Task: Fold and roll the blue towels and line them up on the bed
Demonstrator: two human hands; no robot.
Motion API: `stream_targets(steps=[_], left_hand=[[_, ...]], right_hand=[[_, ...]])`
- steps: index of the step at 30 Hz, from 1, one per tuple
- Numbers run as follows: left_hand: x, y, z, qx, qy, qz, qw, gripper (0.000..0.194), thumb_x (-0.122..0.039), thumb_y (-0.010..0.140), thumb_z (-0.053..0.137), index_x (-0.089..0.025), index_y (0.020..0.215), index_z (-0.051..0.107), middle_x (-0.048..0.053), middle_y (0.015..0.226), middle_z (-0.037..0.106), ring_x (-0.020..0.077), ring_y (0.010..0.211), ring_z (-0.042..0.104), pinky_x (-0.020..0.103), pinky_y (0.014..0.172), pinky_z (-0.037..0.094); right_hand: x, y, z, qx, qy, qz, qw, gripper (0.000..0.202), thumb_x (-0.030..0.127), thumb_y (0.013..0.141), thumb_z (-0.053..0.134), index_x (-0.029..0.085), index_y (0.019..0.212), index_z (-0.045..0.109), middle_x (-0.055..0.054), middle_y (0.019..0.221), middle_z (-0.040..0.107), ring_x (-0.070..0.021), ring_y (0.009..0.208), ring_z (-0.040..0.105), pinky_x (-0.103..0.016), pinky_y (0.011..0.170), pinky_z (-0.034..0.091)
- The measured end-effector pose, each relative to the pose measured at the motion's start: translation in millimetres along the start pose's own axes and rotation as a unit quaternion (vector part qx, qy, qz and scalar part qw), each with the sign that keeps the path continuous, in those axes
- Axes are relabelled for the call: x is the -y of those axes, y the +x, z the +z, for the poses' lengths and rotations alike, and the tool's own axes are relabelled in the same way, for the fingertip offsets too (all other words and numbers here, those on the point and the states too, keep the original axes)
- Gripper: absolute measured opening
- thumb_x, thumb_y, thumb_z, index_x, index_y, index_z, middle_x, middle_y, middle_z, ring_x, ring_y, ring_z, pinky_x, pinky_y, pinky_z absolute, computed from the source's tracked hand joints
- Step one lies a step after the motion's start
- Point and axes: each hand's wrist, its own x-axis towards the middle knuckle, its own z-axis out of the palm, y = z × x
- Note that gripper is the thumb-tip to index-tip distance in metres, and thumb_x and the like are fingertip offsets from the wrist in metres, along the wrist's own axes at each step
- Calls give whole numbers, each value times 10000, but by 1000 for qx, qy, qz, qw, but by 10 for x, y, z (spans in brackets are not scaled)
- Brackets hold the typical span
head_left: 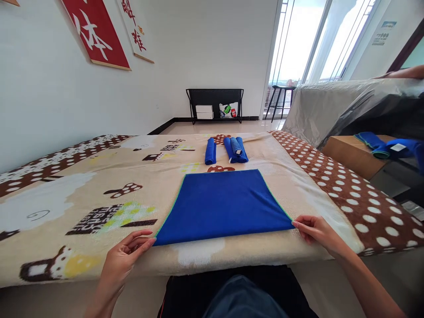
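A blue towel (221,203) with green edging lies spread on the patterned blanket in front of me. My left hand (127,251) pinches its near left corner between thumb and fingers. At the near right corner, my right hand (314,229) has the same towel pinched. The near edge runs almost straight between both hands, and a few soft creases show toward the right side. Beyond its far edge sit a blue towel roll (210,151) and, to the right, a small group of rolled blue towels (236,150) with a white tag.
The cream blanket (285,176) with a brown dotted border covers the surface. At right, a cardboard box (351,154) bears more blue towels (374,143), beside a plastic-covered piece of furniture (318,106). Another person's arm (404,73) rests there. A black rack (215,97) stands by the far wall.
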Motion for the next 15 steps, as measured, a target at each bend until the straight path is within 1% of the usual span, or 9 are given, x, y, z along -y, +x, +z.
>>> stream_targets(steps=[4, 7, 9, 12, 15], left_hand=[[-13, -45, -36, -26, 6, 9, 1000, 421, -573, 537, 858, -337, 872, 761, 17, 807, 753, 316, 882, 726, 352, 747, 612], [-9, -75, -28, -34, 16, 15, 999, 413, -584, 539, 850, -326, 848, 758, 17, 799, 749, 319, 866, 728, 370, 750, 619], [34, -105, -11, -32, 23, 12, 999, 413, -603, 541, 842, -325, 833, 756, 20, 807, 752, 324, 861, 732, 381, 748, 624], [150, -153, 7, -27, 30, 12, 999, 404, -613, 557, 831, -329, 833, 751, 14, 845, 761, 321, 878, 736, 376, 751, 625], [231, -186, -12, -21, 48, 15, 999, 385, -605, 583, 814, -325, 838, 745, 3, 878, 757, 305, 886, 727, 358, 752, 603]], right_hand=[[15, -90, -17, -27, -25, -9, 999, 461, 651, 781, 687, 191, 815, 695, 12, 597, 558, -125, 526, 512, -261, 545, 393], [3, -103, 10, -44, -39, -16, 998, 448, 639, 787, 684, 194, 830, 710, 9, 586, 557, -130, 516, 508, -269, 550, 400], [-31, -98, 41, -42, -40, -17, 998, 455, 643, 792, 674, 191, 830, 709, 7, 578, 559, -132, 511, 505, -273, 549, 397], [-102, -103, 68, -39, -45, -21, 998, 450, 637, 810, 654, 189, 829, 696, 7, 580, 568, -133, 513, 509, -272, 556, 395], [-132, -107, 32, -28, -67, -19, 997, 420, 613, 832, 632, 195, 810, 673, 7, 593, 586, -138, 518, 527, -275, 564, 402]])
